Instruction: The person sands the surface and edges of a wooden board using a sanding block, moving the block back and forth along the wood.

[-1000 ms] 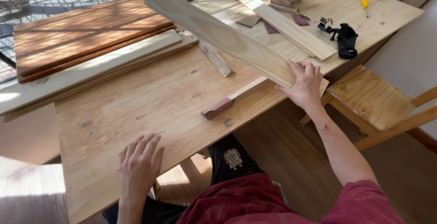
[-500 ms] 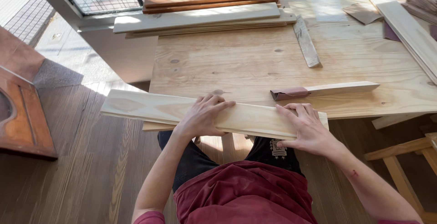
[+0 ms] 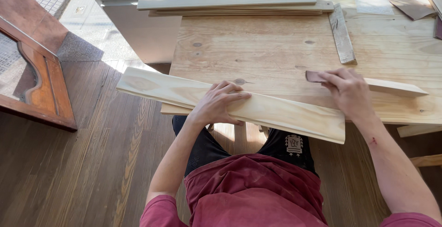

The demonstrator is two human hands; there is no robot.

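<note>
Plank (image 3: 258, 109) across lap, pressed flat by left hand (image 3: 220, 103), fingers spread.
Right hand (image 3: 349, 91) now off it (fingers curled on sanding stick (image 3: 391, 86)).

The left hand (image 3: 220, 102) lies palm down with its fingers spread and stretched forward to the right, the thumb tucked toward the body. Its forearm runs bare from a dark red sleeve near the lower edge, bent up and inward. The right hand (image 3: 347, 91) reaches farther forward, knuckles up, its fingers curled downward in a loose grasp. The right forearm slants back to the lower right, with a small red mark below the wrist.
</note>
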